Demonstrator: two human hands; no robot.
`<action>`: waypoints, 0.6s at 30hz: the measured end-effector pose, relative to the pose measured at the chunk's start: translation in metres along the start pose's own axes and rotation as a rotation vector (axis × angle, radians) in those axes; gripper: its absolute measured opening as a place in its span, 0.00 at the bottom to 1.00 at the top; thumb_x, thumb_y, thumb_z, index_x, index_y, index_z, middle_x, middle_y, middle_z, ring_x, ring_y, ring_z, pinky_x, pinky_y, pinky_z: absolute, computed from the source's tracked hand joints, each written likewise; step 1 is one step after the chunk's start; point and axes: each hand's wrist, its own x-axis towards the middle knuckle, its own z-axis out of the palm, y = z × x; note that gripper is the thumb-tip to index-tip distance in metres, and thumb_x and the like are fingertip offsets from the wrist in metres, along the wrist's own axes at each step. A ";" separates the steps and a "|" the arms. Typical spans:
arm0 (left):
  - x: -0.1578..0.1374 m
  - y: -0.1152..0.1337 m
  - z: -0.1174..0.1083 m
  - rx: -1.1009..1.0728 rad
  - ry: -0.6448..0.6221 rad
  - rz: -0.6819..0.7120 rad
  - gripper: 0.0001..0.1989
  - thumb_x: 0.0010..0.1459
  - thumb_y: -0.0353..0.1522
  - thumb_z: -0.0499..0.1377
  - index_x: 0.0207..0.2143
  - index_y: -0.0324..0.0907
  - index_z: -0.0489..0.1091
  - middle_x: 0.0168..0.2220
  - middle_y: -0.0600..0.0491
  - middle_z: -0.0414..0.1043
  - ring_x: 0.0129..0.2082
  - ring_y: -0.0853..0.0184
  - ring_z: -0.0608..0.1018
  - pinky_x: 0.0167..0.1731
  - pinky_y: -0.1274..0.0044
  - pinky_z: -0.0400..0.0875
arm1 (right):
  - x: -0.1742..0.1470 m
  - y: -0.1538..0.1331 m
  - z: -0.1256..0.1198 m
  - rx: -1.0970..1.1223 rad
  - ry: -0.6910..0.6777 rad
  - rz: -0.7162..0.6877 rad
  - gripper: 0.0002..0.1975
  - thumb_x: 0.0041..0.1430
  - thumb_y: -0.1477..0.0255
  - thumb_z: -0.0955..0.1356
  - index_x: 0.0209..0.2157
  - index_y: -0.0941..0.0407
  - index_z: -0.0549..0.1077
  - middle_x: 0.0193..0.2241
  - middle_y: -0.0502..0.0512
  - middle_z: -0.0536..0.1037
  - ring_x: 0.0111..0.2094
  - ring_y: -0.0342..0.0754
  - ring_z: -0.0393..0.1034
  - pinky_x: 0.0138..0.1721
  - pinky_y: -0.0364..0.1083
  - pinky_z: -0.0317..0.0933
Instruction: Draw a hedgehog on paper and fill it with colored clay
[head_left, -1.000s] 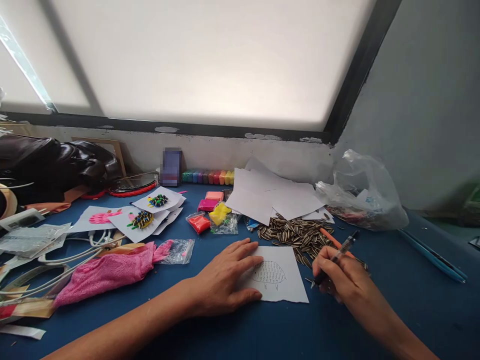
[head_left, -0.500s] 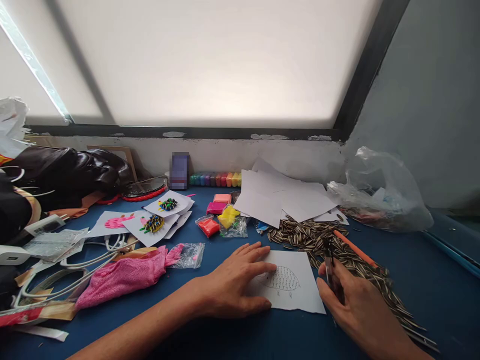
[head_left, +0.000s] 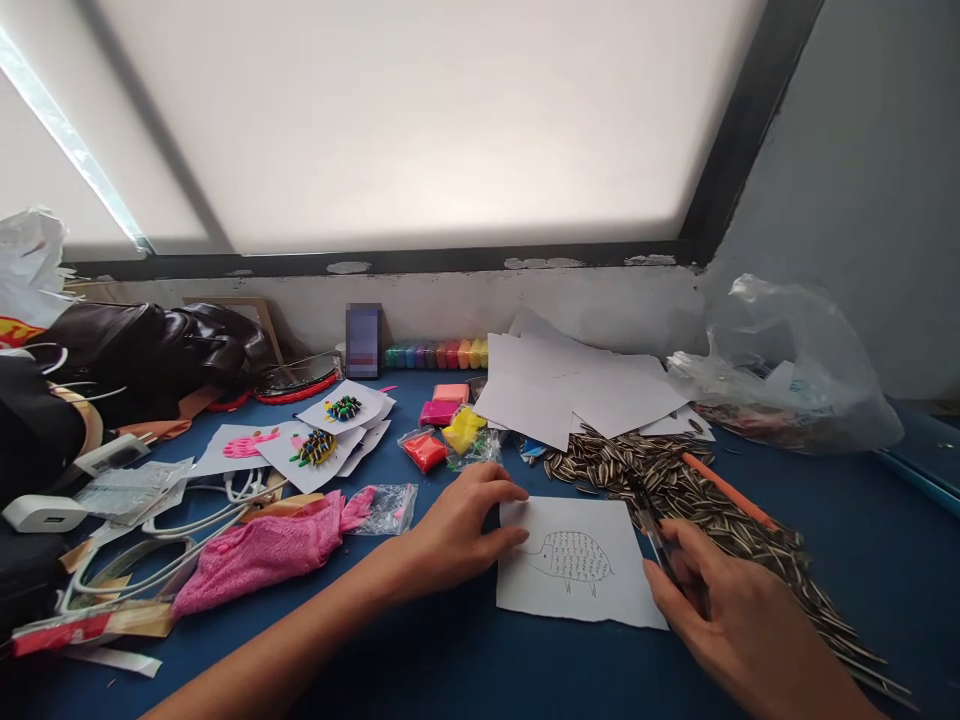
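Observation:
A sheet of white paper [head_left: 517, 590] lies on the blue tabletop with a hedgehog-like animal drawn on it in thin dark lines. At the sheet's upper left edge rests my left hand [head_left: 469, 520], its thumb and fingers apart and nothing gripped between them. My right hand [head_left: 731, 605] is closed around a dark, partly clear pen [head_left: 657, 545], just off the sheet's right edge. The pen's upper end points away from me over a pile of striped sunflower seeds [head_left: 720, 515]. My fingers cover its lower end.
An orange stick-like tool [head_left: 727, 490] lies across the seeds. Behind are blank sheets [head_left: 555, 380], clay packets [head_left: 424, 450] and a clear plastic bag [head_left: 802, 380]. To the left are decorated paper pieces [head_left: 277, 460], a pink cloth [head_left: 262, 550] and white cables [head_left: 165, 525].
My left hand has drawn back left from over the drawing to the paper's edge, uncovering the animal's head. My right hand still holds the pen, now tilted differently. The view has shifted slightly.

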 end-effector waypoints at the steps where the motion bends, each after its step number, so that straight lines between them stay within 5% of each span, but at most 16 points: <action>1: -0.001 0.001 0.000 0.022 -0.019 -0.007 0.16 0.56 0.32 0.62 0.47 0.41 0.72 0.48 0.47 0.67 0.48 0.60 0.71 0.51 0.68 0.67 | 0.000 -0.001 0.000 0.000 -0.006 -0.003 0.06 0.57 0.64 0.63 0.32 0.51 0.67 0.12 0.41 0.64 0.11 0.46 0.62 0.14 0.44 0.52; 11: 0.002 0.000 0.003 -0.066 -0.013 -0.108 0.20 0.50 0.36 0.66 0.47 0.43 0.71 0.47 0.49 0.64 0.48 0.59 0.70 0.50 0.68 0.67 | 0.000 -0.013 -0.010 0.016 -0.030 -0.074 0.08 0.60 0.66 0.61 0.29 0.50 0.66 0.16 0.46 0.70 0.15 0.46 0.65 0.16 0.43 0.56; 18: 0.003 -0.005 0.012 0.004 0.061 -0.062 0.11 0.54 0.35 0.63 0.40 0.41 0.72 0.43 0.49 0.66 0.42 0.62 0.70 0.45 0.71 0.67 | 0.001 -0.019 -0.016 -0.004 -0.017 -0.080 0.10 0.61 0.67 0.60 0.26 0.51 0.64 0.16 0.45 0.67 0.15 0.44 0.60 0.17 0.43 0.52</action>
